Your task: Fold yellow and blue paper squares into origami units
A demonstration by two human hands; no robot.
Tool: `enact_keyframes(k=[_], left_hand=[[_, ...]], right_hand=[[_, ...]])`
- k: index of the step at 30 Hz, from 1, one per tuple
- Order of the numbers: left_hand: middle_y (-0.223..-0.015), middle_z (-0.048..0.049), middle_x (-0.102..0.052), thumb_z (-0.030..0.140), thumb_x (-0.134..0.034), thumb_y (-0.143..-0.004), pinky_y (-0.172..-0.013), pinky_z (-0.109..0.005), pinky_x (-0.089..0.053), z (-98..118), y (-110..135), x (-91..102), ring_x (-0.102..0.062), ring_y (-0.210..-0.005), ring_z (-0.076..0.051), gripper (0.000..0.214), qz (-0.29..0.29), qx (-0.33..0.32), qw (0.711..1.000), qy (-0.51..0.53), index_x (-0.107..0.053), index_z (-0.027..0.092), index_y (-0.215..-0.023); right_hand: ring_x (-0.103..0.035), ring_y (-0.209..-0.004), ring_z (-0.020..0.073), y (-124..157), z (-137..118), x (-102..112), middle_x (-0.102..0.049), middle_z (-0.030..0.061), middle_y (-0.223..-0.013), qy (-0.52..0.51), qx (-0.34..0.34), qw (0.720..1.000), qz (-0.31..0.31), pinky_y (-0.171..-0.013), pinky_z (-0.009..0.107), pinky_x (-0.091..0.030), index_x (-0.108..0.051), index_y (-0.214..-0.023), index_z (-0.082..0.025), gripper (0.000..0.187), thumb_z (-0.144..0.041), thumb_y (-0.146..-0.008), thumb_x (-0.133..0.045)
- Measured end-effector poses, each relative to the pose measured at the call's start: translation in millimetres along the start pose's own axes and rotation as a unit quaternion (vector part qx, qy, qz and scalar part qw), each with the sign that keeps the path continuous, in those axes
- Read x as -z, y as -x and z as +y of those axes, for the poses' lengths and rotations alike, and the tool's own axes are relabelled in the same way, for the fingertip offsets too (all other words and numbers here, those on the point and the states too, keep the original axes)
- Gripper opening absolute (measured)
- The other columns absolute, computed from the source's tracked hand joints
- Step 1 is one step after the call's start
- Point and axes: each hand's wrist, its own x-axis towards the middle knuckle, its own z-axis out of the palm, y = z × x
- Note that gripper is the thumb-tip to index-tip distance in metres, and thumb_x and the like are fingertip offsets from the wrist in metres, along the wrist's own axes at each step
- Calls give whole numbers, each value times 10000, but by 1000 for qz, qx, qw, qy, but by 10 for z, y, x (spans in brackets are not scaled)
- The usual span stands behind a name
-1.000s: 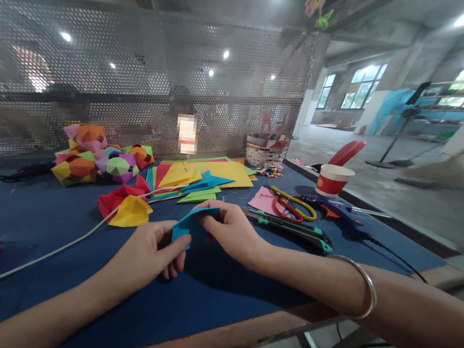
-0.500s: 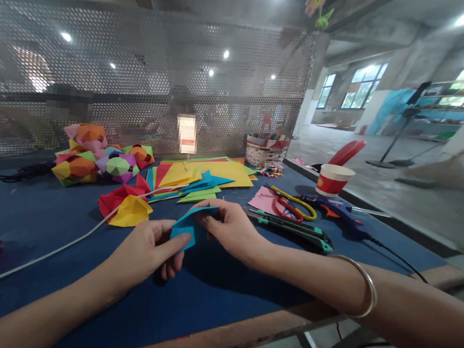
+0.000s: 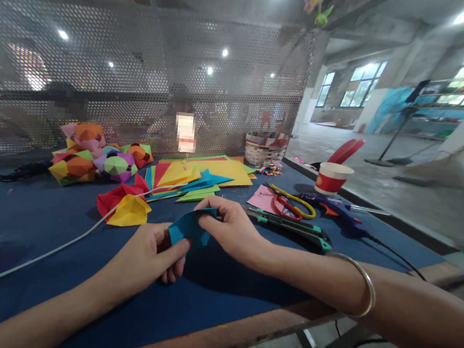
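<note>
Fingertips [image 3: 215,203] of both hands pinch a folded blue paper [image 3: 190,229] just above the table [image 3: 220,293], left hand [image 3: 148,256] at its lower corner, right hand [image 3: 232,231] at the top. Uneven pulling could tear it or skew the crease; the utility knife [image 3: 292,229] lies near the right wrist.

Blue-covered table [image 3: 47,216], coloured paper sheets [image 3: 224,171], folded paper shapes [image 3: 93,162], scissors [image 3: 291,204], glue gun [image 3: 337,210], paper cup [image 3: 332,179]

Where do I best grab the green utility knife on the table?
Probably take the utility knife mid-body from above, grip across its narrow width: it lies flat, long and slim, on the table, just beyond the right hand holding the blue paper.
</note>
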Motion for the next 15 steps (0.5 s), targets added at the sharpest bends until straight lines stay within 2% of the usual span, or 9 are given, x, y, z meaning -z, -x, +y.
enact_keyframes(k=[5,8,12,15], left_hand=[[-429,14,-580,512,-781,-612,-421,-205,-417,19,1,3,-527,-382,-103,390,6,1,1000,3,-566,201,-515],[-424,-1,-574,556,-774,-606,-399,-211,-398,-20,-42,37,-519,-371,-110,432,6,12,1000,15,-558,196,-502],[-448,-5,-573,596,-746,-619,-387,-217,-384,-80,-88,83,-498,-378,-105,458,15,18,999,36,-554,195,-512],[-455,-3,-568,604,-754,-618,-379,-213,-364,-91,-94,100,-487,-381,-101,468,18,21,999,46,-556,193,-516]], right_hand=[[-462,-621,113,-2,17,-8,-505,-58,-683,-7,-18,1000,-10,-602,231,-393,-574,-786,-203,62,-178,-832,-539],[-500,-659,122,-13,25,-14,-583,-36,-773,1,-27,999,-35,-633,242,-422,-624,-902,-189,61,-233,-871,-595],[-580,-800,157,-6,31,-18,-681,23,-924,24,-31,996,-78,-774,283,-469,-656,-964,-153,164,-281,-868,-692],[-566,-789,162,3,43,-12,-677,23,-880,49,-37,995,-83,-762,286,-457,-672,-938,-148,155,-295,-890,-686]])
